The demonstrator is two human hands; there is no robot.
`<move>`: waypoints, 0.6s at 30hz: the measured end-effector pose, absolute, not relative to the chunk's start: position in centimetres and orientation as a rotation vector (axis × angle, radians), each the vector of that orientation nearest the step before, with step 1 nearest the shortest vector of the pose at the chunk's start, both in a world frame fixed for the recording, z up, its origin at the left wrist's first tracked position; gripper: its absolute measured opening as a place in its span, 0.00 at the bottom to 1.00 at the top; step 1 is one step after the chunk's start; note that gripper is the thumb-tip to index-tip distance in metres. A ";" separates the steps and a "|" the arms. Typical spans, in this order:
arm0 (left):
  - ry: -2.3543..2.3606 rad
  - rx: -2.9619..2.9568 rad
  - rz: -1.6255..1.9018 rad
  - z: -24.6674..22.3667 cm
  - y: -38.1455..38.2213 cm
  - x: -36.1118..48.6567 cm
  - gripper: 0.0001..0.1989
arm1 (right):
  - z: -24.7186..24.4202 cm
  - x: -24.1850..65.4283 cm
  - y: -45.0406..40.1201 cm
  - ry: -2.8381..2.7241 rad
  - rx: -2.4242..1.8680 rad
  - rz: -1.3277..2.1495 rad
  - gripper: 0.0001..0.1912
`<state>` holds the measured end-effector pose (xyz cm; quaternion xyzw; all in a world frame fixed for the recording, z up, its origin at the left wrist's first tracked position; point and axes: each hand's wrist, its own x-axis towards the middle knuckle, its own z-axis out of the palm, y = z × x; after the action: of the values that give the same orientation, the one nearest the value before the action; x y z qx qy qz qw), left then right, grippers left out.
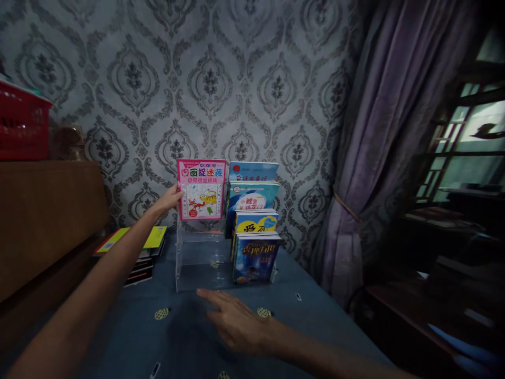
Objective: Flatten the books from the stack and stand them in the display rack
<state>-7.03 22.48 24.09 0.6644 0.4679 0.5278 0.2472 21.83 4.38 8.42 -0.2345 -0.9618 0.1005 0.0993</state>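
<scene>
My left hand (pixel 172 198) grips the left edge of a pink picture book (pixel 202 202), which stands upright at the back top of a clear stepped book rack (pixel 205 273). Some of that hand's fingers are hidden behind the book. My right hand (pixel 239 318) hovers over the blue tablecloth in front of the rack, with fingers stretched out and nothing in them. On the rack's right side, several books stand in tiers: a light blue book (pixel 258 171), a teal book (pixel 256 196), a yellow and blue book (pixel 262 221) and a dark blue book (pixel 256 260) in front.
Left of the rack lies a stack of books with a yellow cover (pixel 155 238) on top. A wooden cabinet (pixel 51 210) carries a red basket (pixel 23 123) at the far left. A purple curtain (pixel 366 131) hangs at the right, near a dark desk (pixel 414 326).
</scene>
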 end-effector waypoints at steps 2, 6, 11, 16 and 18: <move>1.279 1.802 1.438 24.1 22.5 -7.1 0.13 | 7.2 22.2 3.7 -2.757 -0.768 0.431 0.18; 1.291 1.783 1.439 23.9 22.5 -7.1 0.15 | 4.3 22.5 2.9 -2.564 -0.774 0.601 0.19; 1.301 1.773 1.448 23.8 22.3 -6.7 0.16 | 2.3 21.8 1.8 -2.477 -0.803 0.710 0.17; 1.292 1.764 1.461 23.8 22.3 -6.3 0.17 | 0.7 21.1 1.6 -2.486 -0.788 0.751 0.17; 1.287 1.760 1.466 23.7 22.4 -6.2 0.18 | -0.6 20.9 1.7 -2.470 -0.797 0.747 0.19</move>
<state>-6.24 22.39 23.69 0.6478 0.4737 0.5397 0.2545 20.87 1.71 -0.60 -0.2880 -0.8925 0.2697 0.2185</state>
